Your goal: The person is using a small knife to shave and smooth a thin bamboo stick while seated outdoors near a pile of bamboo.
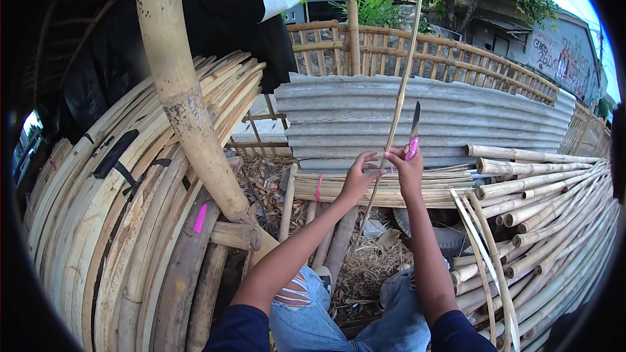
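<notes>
A long, thin bamboo strip (405,68) stands nearly upright in front of me, its lower end slanting down between my knees. My left hand (358,175) pinches the strip between thumb and fingers, just below the other hand. Wrapped in my right hand (408,168) is a knife (413,140) with a pink-patterned handle and a dark blade pointing up. The thumb side of that hand also meets the strip. Behind both hands lies a bundle of split bamboo strips (378,189), bound with a pink tie.
Split bamboo slats (124,221) are stacked at the left, behind a thick slanting bamboo pole (189,104). Bamboo poles (554,221) pile up at the right, with loose strips (486,261) leaning beside them. Grey corrugated sheeting (424,117) and a bamboo fence (443,58) stand ahead. Shavings (375,261) litter the ground.
</notes>
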The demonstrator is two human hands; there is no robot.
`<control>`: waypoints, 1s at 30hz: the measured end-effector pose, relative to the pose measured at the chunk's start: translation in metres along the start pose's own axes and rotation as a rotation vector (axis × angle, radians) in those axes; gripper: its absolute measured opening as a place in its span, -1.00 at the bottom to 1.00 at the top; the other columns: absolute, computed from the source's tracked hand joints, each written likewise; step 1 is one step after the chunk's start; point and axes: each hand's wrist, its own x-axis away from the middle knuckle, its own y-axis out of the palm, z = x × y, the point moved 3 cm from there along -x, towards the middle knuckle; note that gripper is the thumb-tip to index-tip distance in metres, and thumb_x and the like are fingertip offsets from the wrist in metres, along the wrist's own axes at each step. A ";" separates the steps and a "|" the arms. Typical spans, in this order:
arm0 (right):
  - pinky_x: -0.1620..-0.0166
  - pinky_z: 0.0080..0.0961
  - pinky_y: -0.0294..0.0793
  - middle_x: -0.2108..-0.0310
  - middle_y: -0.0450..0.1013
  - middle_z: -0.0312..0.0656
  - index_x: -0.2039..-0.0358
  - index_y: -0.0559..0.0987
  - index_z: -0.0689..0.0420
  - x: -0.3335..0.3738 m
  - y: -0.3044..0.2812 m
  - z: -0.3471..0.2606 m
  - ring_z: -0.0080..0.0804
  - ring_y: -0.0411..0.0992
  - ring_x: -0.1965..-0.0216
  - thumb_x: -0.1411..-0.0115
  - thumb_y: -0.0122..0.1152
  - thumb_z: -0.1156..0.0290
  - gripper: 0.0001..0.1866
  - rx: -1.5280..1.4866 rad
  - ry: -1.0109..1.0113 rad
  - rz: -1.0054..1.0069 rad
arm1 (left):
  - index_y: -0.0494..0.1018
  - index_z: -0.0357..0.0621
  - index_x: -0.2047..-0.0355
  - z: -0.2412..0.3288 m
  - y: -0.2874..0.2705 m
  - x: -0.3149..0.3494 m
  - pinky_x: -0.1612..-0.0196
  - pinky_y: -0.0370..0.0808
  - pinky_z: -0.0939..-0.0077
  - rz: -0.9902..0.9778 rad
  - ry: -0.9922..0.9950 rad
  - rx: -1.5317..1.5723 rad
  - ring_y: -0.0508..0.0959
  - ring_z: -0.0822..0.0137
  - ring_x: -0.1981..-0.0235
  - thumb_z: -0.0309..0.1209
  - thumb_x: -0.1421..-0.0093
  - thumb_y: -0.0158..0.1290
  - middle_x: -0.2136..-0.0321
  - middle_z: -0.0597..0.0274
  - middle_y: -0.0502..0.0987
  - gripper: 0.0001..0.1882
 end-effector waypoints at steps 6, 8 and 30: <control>0.26 -0.54 0.52 0.51 0.40 -0.22 0.45 0.20 0.11 0.019 0.002 -0.011 -0.34 0.52 0.33 0.08 0.23 0.76 -0.61 -0.020 0.010 0.052 | 0.45 -0.27 0.19 0.014 -0.004 0.011 0.22 0.48 0.53 -0.021 0.050 -0.018 0.54 0.41 0.29 -0.40 -0.03 0.19 0.30 0.18 0.54 -0.66; 0.29 -0.54 0.52 0.56 0.32 -0.30 0.47 0.20 0.11 0.025 0.001 -0.019 -0.34 0.52 0.33 0.10 0.25 0.75 -0.60 0.066 0.037 0.075 | 0.48 -0.29 0.30 0.023 0.002 0.016 0.25 0.47 0.57 -0.005 0.021 0.043 0.55 0.44 0.37 -0.40 -0.02 0.21 0.42 0.22 0.56 -0.73; 0.39 -0.71 0.44 0.53 0.50 -0.13 0.48 0.20 0.08 0.008 -0.008 -0.021 -0.47 0.53 0.40 0.08 0.32 0.66 -0.59 0.150 0.165 -0.112 | 0.48 -0.14 0.22 0.006 0.001 0.010 0.15 0.42 0.43 -0.153 -0.413 0.315 0.48 0.46 0.23 -0.37 -0.10 0.16 0.31 0.35 0.52 -0.76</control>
